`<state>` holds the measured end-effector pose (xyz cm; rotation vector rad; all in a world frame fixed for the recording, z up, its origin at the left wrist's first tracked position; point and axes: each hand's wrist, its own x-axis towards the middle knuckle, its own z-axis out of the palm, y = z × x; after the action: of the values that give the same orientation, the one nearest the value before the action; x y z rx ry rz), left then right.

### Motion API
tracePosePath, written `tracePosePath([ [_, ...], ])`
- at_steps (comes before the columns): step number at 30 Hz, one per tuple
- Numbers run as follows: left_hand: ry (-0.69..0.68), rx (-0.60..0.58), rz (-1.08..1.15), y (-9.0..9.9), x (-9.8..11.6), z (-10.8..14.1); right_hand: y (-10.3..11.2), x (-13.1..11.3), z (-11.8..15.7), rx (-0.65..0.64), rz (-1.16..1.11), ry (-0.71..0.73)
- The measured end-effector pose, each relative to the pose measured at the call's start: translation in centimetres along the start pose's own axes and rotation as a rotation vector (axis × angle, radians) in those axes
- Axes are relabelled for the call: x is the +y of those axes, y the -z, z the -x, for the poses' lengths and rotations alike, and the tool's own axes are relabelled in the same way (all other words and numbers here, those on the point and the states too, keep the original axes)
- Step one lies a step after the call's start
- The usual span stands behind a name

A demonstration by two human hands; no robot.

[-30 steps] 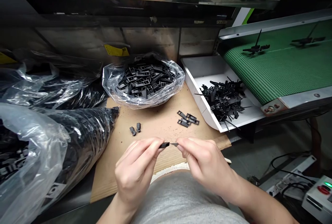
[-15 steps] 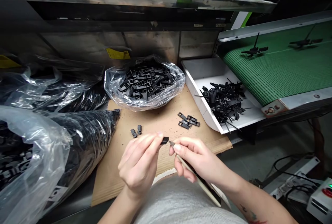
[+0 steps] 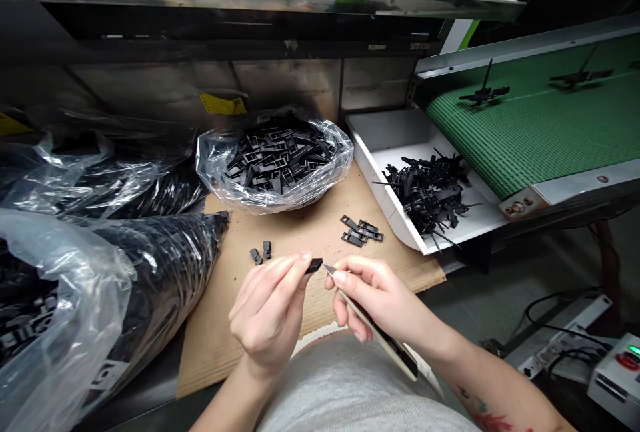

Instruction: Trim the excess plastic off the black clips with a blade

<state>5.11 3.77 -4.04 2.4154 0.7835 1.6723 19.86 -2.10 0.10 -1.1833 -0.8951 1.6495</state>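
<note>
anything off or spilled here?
Dark specks dot the cardboard, like loose debris. Thin stems from the jumbled black parts poke over the white tray, which looks untidy. The black piece in the left hand is too small to judge for damage.

There are two hands (image 3: 267,309) (image 3: 373,289), one knife (image 3: 386,344) and one held black piece (image 3: 315,265). Two short dark pieces (image 3: 256,257) (image 3: 267,249), one cardboard sheet (image 3: 307,232), one white tray (image 3: 385,135) and one green belt (image 3: 550,132) show.

White label (image 3: 106,375), yellow tag (image 3: 223,104), no text readable
</note>
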Motion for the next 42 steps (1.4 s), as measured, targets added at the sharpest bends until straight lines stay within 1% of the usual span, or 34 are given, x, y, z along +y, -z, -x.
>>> tracePosePath([
  [7,-0.024,0.004,-0.021,0.0,-0.1,0.0,-0.2,-0.3,0.2,-0.048,0.017,-0.065],
  [14,-0.015,0.023,-0.041,-0.1,-0.1,-0.1,0.1,-0.5,-0.1,-0.007,-0.037,-0.036],
  [20,-0.023,0.022,-0.105,-0.3,-0.2,-0.1,0.1,-0.1,-0.3,-0.044,-0.061,-0.046],
  [23,-0.049,0.026,-0.157,-0.5,-0.4,-0.2,0.4,0.2,-0.8,-0.13,-0.188,-0.088],
  [25,-0.06,0.02,-0.183,-0.8,-0.6,-0.3,0.7,0.2,-1.2,-0.215,-0.32,-0.171],
  [27,-0.059,0.008,-0.191,-1.0,-0.9,-0.3,0.9,-0.1,-1.5,-0.262,-0.441,-0.281],
  [29,-0.047,0.004,-0.186,-1.2,-1.1,-0.3,1.1,-0.6,-1.6,-0.258,-0.539,-0.361],
  [31,-0.023,0.007,-0.17,-1.4,-1.2,-0.1,1.2,-1.1,-1.6,-0.214,-0.605,-0.376],
  [33,0.021,-0.001,-0.14,-1.5,-1.3,0.1,1.3,-1.3,-1.5,-0.154,-0.623,-0.345],
  [35,0.094,-0.025,-0.091,-1.4,-1.2,0.2,1.5,-1.1,-1.5,-0.102,-0.605,-0.29],
  [37,0.201,-0.064,-0.027,-1.3,-1.0,0.1,1.8,-0.6,-1.6,-0.069,-0.592,-0.23],
  [38,0.264,-0.091,0.011,-1.2,-0.8,0.0,2.0,-0.3,-1.6,-0.036,-0.549,-0.165],
  [40,0.389,-0.159,0.09,-0.9,-0.3,-0.5,2.2,0.0,-1.8,0.067,-0.349,0.025],
  [42,0.489,-0.237,0.171,-0.5,0.3,-1.1,2.3,0.0,-1.9,0.188,-0.06,0.22],
])
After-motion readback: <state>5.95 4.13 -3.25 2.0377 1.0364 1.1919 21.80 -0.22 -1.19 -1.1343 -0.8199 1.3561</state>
